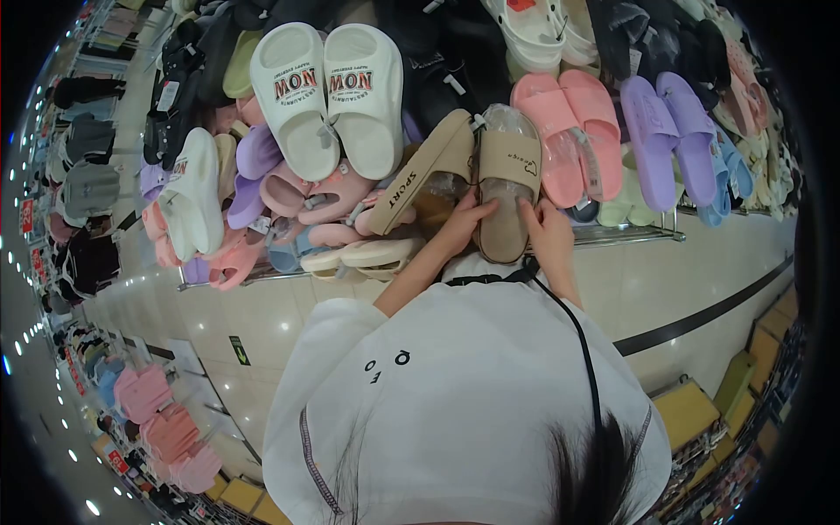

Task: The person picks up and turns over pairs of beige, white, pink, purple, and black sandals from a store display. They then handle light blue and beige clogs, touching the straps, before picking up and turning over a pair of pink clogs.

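The glossy pale tiled floor is the largest thing around me, much of it covered by goods and by my own body; the view bends into black at its edges, so the hanging clothes far off on the left are small and hard to make out; the chrome metal rack ahead is mostly hidden under heaped footwear, its top cut off by the frame; my white cloth shirt, printed with small black letters, runs out of view at the bottom, with dark strands of hair across it.

On the heap sit the white moulded slippers with bold lettering, then the salmon-pink strap slippers and the lavender strap slippers; whatever lies below them I can only glimpse in pieces.

The tan single-strap slipper is in front of my chest at the rack's near edge, its heel end towards me; its partner, the tan slipper marked SPORT, tilts on its side just left of it; crumpled clear plastic fills the toe.

My left grip and my right grip pinch the first from either side, thumbs on the footbed; most of my fingers are hidden.
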`<action>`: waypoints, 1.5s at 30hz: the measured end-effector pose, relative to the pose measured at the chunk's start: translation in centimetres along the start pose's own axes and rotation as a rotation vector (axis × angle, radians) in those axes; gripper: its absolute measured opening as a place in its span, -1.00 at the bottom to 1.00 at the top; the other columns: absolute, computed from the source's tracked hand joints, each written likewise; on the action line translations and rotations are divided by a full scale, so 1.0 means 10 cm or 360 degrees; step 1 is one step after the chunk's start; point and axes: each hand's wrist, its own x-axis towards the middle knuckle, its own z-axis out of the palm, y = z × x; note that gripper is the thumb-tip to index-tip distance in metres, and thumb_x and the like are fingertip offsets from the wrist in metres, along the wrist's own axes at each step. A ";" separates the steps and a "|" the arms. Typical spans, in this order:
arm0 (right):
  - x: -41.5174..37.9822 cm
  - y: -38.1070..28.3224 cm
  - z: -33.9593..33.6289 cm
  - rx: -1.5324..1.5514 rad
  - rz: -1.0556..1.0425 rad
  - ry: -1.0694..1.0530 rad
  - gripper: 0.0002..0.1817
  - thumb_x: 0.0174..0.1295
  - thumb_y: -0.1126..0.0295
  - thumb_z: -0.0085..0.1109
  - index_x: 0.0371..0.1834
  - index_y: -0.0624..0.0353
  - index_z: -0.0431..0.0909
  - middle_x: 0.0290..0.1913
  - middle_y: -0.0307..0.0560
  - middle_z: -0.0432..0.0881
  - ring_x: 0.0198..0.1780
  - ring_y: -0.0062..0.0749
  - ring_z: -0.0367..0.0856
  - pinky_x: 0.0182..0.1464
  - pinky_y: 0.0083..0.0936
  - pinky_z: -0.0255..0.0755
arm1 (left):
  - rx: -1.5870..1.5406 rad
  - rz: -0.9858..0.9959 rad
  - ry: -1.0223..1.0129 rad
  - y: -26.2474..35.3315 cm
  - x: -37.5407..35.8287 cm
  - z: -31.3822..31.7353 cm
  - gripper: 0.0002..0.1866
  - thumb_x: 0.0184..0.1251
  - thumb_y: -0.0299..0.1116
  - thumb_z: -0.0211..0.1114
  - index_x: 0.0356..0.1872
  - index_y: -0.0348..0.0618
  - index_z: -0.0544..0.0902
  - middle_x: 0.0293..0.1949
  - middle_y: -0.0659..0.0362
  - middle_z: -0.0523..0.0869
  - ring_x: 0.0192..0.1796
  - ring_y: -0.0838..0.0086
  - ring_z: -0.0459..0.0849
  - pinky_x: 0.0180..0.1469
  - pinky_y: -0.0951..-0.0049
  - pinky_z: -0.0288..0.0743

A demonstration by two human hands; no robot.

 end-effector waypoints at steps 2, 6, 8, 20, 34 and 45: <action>0.05 0.03 -0.10 -0.0494 0.0350 -0.0450 -0.69 0.23 0.21 0.14 -0.35 0.32 0.50 -0.46 -0.14 0.56 -0.34 -0.49 0.51 -0.29 -0.38 0.36 | -0.0169 -0.0009 -0.0031 0.02 -0.04 -0.02 -0.18 0.26 -0.35 0.19 0.42 -0.16 -0.12 0.33 0.12 0.21 0.33 0.43 0.22 0.32 0.48 0.11; 0.12 0.26 0.08 0.1004 0.0023 -0.0533 -0.61 0.24 0.23 0.12 -0.01 0.32 0.42 -0.15 -0.11 0.58 -0.11 -0.53 0.49 -0.07 -0.51 0.37 | 0.0208 -0.0051 0.0060 0.23 -0.13 0.10 -0.38 0.27 -0.33 0.20 0.31 -0.22 0.17 0.23 0.12 0.34 0.27 0.45 0.30 0.24 0.40 0.22; 0.14 0.27 0.09 0.1336 0.0268 -0.0584 -0.48 0.25 0.27 0.10 0.22 0.26 0.26 0.04 -0.13 0.49 0.02 -0.53 0.43 0.06 -0.59 0.31 | 0.1970 -0.0631 -0.0319 0.81 -0.28 0.26 -0.44 0.24 -0.22 0.25 0.22 -0.20 0.32 0.17 0.04 0.41 0.18 0.34 0.42 0.10 0.35 0.34; 0.16 0.20 -0.07 0.1461 0.0094 -0.0390 -0.54 0.21 0.39 0.09 0.18 0.25 0.30 0.01 -0.14 0.51 -0.01 -0.54 0.46 0.02 -0.62 0.33 | 0.1856 0.0351 0.0107 1.17 -0.20 -0.35 0.06 -0.20 -0.27 0.44 0.37 -0.19 -0.02 0.06 -0.19 0.50 0.07 0.03 0.51 0.10 0.27 0.38; 0.18 -0.01 -0.08 0.1629 0.0364 -0.0363 -0.56 0.21 0.34 0.08 0.15 0.24 0.35 -0.02 -0.11 0.53 -0.02 -0.48 0.49 0.03 -0.57 0.35 | 0.0503 0.0464 0.0430 1.34 -0.35 0.00 -0.33 -0.01 -0.65 0.09 0.25 -0.20 0.22 0.00 0.08 0.55 -0.05 0.43 0.57 -0.05 0.51 0.46; 0.26 -0.06 0.04 0.1789 0.0330 -0.0547 -0.46 0.22 0.31 0.07 0.26 0.22 0.23 0.08 -0.08 0.46 0.09 -0.42 0.45 0.09 -0.51 0.36 | -0.0167 0.0594 0.0455 1.02 -0.46 0.04 -0.36 -0.01 -0.67 0.06 0.21 -0.13 0.25 0.03 0.11 0.52 0.01 0.47 0.53 0.02 0.51 0.42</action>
